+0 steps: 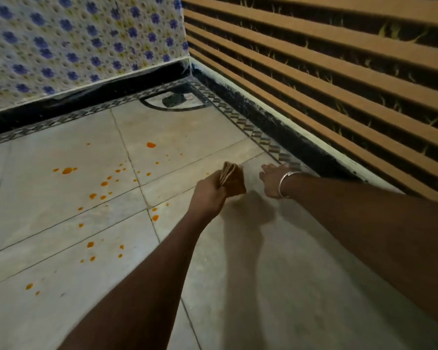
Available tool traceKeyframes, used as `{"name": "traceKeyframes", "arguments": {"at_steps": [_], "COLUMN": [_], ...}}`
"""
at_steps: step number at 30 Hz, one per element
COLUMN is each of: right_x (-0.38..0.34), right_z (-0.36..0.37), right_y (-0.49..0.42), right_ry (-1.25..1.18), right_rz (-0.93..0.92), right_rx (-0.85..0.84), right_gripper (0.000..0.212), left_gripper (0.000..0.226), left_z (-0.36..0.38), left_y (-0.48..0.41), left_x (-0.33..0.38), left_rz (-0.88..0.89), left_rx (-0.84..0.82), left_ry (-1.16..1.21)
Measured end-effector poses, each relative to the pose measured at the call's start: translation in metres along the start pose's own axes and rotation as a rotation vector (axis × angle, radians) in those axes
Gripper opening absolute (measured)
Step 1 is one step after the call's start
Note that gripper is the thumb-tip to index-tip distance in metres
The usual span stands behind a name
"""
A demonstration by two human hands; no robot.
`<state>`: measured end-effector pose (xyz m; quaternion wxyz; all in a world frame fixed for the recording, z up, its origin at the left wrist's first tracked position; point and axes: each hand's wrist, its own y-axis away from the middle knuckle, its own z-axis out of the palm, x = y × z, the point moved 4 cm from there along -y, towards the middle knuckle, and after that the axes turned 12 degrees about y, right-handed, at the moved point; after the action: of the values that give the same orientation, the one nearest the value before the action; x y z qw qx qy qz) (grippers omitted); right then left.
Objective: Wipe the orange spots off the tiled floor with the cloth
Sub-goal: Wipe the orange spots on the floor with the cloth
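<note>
Several orange spots are scattered over the pale tiled floor, mostly to the left and centre. My left hand grips a folded brown cloth, held just above the floor near the middle of the view. My right hand, with a silver bangle on the wrist, rests flat on the floor to the right of the cloth, fingers stretched toward the wall base.
A black skirting runs along both walls, meeting in the far corner. A flower-patterned wall stands at the left, a striped wall at the right. A dark drain cover sits in the corner. A patterned border tile strip lines the floor edge.
</note>
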<state>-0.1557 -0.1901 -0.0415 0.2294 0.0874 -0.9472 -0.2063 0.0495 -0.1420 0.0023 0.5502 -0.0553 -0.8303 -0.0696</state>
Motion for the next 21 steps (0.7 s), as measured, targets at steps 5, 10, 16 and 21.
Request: {"name": "traceKeyframes", "arguments": {"at_steps": [5,10,16,21], "right_x": [0.000,-0.029,-0.044,-0.016], "right_z": [0.052,0.098,0.121,0.129], "right_y": [0.007,0.031,0.019,0.001], "right_ry": [-0.325,-0.497,-0.479,-0.428], "right_rz": [0.160,0.180,0.214,0.320], "right_rx": [0.145,0.370,0.407,0.360], "right_gripper": [0.065,0.065,0.073,0.077], "left_gripper": [0.055,0.083,0.078,0.082], "left_z": [0.060,0.078,0.120,0.120], "left_y": [-0.020,-0.018,-0.036,-0.085], "left_x": [-0.059,-0.104,-0.103,-0.100], "left_rz": [0.163,0.094,0.226,0.281], "left_rx": [-0.473,-0.316,-0.257,-0.281], "left_ry": [-0.568,-0.502,-0.765,-0.807]}}
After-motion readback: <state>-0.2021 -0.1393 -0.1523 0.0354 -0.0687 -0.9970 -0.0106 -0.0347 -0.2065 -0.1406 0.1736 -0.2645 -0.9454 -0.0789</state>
